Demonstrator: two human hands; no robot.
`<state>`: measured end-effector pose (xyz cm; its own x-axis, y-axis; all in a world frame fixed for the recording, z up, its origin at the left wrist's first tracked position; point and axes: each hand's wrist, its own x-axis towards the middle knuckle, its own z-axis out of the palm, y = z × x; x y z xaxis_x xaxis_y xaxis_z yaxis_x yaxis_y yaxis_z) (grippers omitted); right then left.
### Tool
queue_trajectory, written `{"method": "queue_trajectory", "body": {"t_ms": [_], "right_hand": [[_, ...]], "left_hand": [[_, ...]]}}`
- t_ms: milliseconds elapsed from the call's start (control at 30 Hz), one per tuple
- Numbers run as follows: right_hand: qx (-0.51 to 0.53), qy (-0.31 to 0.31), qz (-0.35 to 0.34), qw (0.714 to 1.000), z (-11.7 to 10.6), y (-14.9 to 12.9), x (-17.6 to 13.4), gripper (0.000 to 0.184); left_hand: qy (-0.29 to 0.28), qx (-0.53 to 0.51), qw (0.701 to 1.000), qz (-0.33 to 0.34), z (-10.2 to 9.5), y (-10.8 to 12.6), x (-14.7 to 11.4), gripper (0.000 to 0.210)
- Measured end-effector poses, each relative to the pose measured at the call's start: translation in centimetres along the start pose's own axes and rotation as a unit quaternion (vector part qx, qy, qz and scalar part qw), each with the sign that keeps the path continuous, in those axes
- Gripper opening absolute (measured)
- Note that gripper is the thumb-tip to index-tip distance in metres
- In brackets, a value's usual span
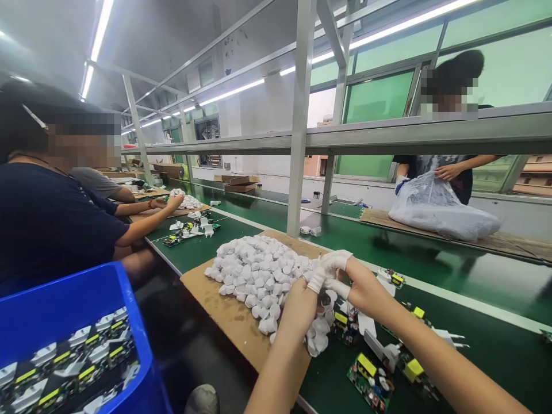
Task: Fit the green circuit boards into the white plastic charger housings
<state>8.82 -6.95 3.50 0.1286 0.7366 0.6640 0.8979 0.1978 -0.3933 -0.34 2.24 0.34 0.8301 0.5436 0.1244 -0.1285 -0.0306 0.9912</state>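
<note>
My left hand (304,296) and my right hand (338,269) meet above the right end of a heap of small white caps (254,267). White coverings wrap the fingers of both. The fingertips are closed together around something small; a dark bit shows below them, but the fingers hide most of it. The heap rests on a brown cardboard sheet (215,302). Just right of my hands, circuit boards with yellow transformers (366,368) and white plates (368,326) lie on the green bench.
At lower left stands a blue bin (129,310) with several circuit boards inside. A co-worker (56,213) sits to the left, handling white pieces. Across the bench, another person holds a clear plastic bag (444,210). A grey metal post (297,132) rises just beyond the heap.
</note>
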Motion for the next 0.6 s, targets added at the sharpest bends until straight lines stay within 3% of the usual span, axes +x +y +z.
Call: {"method": "queue_trajectory", "body": {"t_ms": [100, 267, 433, 600], "right_hand": [[0.055, -0.020, 0.037, 0.998, -0.5, -0.2, 0.3, 0.012], [0.214, -0.058, 0.152, 0.963, -0.7, 0.3, 0.5, 0.027], [0.222, -0.010, 0.181, 0.958, -0.2, 1.2, 0.3, 0.035], [0.318, 0.010, 0.262, 0.911, 0.2, 1.6, 0.3, 0.038]], "left_hand": [[0.006, -0.066, 0.998, -0.015, 0.4, 0.5, -0.3, 0.036], [0.020, -0.130, 0.991, -0.024, 1.3, 0.9, -0.7, 0.037], [0.011, -0.135, 0.991, -0.016, 1.8, 0.7, -0.8, 0.037], [-0.004, -0.116, 0.993, -0.009, 2.1, 0.3, -0.8, 0.036]]}}
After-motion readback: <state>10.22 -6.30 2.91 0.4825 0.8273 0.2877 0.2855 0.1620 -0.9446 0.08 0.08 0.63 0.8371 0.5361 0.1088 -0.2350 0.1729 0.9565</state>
